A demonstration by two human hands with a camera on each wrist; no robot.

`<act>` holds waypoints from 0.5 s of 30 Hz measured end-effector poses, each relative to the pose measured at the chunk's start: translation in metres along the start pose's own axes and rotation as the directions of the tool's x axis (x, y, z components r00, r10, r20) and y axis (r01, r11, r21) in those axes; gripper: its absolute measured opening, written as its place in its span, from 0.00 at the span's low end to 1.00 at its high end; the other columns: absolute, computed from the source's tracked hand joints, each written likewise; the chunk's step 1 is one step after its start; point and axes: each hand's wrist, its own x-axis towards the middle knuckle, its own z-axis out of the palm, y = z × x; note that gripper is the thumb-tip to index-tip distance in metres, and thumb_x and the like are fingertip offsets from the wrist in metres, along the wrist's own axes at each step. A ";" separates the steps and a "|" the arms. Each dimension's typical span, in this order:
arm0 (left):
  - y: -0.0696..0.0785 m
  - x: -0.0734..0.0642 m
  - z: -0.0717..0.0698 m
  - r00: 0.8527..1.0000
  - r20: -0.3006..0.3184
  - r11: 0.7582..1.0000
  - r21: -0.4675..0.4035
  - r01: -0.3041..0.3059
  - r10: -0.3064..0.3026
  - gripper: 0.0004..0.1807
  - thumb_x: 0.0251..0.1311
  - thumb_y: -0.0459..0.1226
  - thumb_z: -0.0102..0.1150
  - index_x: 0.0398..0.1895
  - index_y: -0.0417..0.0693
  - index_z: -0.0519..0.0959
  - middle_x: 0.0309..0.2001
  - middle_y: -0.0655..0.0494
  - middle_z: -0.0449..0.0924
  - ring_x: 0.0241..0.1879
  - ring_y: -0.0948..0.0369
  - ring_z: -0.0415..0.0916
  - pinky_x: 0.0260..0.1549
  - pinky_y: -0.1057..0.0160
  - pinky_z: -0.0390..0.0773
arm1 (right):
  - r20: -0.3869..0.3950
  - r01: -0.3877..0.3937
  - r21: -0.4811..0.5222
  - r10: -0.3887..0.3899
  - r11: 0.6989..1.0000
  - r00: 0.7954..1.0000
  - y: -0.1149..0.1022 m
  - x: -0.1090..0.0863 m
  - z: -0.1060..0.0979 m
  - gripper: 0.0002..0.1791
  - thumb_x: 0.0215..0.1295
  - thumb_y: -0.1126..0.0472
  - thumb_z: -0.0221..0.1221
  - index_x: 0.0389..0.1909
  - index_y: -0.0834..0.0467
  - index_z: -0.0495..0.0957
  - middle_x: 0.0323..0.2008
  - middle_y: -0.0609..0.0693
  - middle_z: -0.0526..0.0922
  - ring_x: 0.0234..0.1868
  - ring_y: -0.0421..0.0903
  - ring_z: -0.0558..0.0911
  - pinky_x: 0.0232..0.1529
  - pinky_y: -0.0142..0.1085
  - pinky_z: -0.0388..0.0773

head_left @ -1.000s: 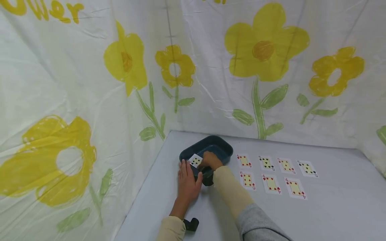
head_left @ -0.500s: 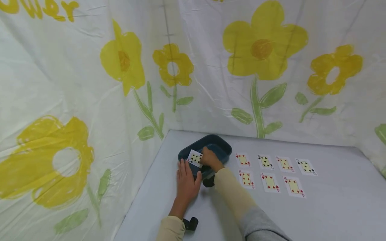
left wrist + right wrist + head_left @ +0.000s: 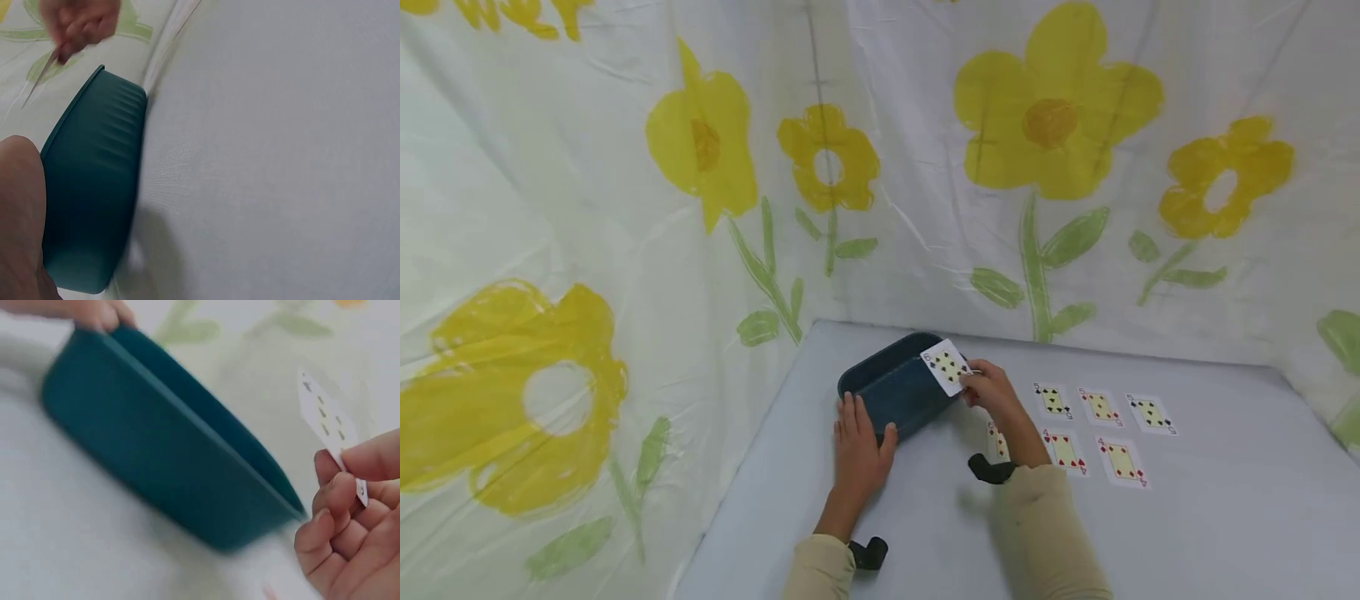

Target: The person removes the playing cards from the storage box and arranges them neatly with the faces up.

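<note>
My right hand [image 3: 1000, 392] pinches a white playing card [image 3: 946, 367] with black pips between thumb and fingers. The card is held tilted, face showing, above the right end of a dark teal tray [image 3: 887, 400]. In the right wrist view the thumb [image 3: 375, 457] presses on the card's face while the other fingers curl behind it. My left hand [image 3: 859, 454] rests on the tray's near left rim with its fingers nearly straight. The left wrist view catches the tray's outer wall [image 3: 94, 162] and part of that hand at the edge.
Several playing cards lie face up in two rows right of the tray, among them a black five [image 3: 1052, 401] and a red four [image 3: 1122, 462]. My right forearm partly covers a red card [image 3: 997, 442]. A flower-painted white curtain [image 3: 910, 250] stands behind the table.
My right hand has lifted the card out of the tray and moved it to the right. It now blocks the nearest cards from the head view. The left hand has stayed at the rim.
</note>
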 end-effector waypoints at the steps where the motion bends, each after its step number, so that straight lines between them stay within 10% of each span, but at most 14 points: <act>1: -0.001 0.001 -0.001 1.000 -0.011 1.000 -0.006 -0.007 0.007 0.42 0.73 0.48 0.48 0.75 0.25 0.50 0.77 0.30 0.42 0.76 0.37 0.39 0.67 0.34 0.48 | -0.011 -0.022 0.009 0.022 1.000 1.000 0.002 -0.003 -0.012 0.20 0.71 0.66 0.54 0.62 0.67 0.71 0.34 0.52 0.78 0.27 0.43 0.74 0.31 0.37 0.74; 9: -0.007 0.008 -0.005 0.999 0.023 1.000 -0.012 0.024 -0.024 0.43 0.74 0.51 0.46 0.77 0.28 0.46 0.78 0.34 0.37 0.77 0.41 0.34 0.69 0.37 0.44 | -0.184 -0.124 -0.093 0.105 0.988 0.977 0.014 -0.038 -0.099 0.24 0.72 0.63 0.51 0.65 0.69 0.66 0.37 0.53 0.77 0.28 0.42 0.74 0.29 0.35 0.74; 15: -0.005 0.009 0.003 1.000 0.010 1.000 -0.023 0.011 -0.011 0.43 0.73 0.50 0.48 0.75 0.26 0.48 0.77 0.32 0.40 0.76 0.38 0.36 0.68 0.35 0.47 | -0.378 -0.259 -0.252 0.152 0.932 0.913 0.040 -0.072 -0.168 0.28 0.73 0.56 0.46 0.65 0.73 0.65 0.35 0.56 0.77 0.28 0.45 0.74 0.27 0.36 0.72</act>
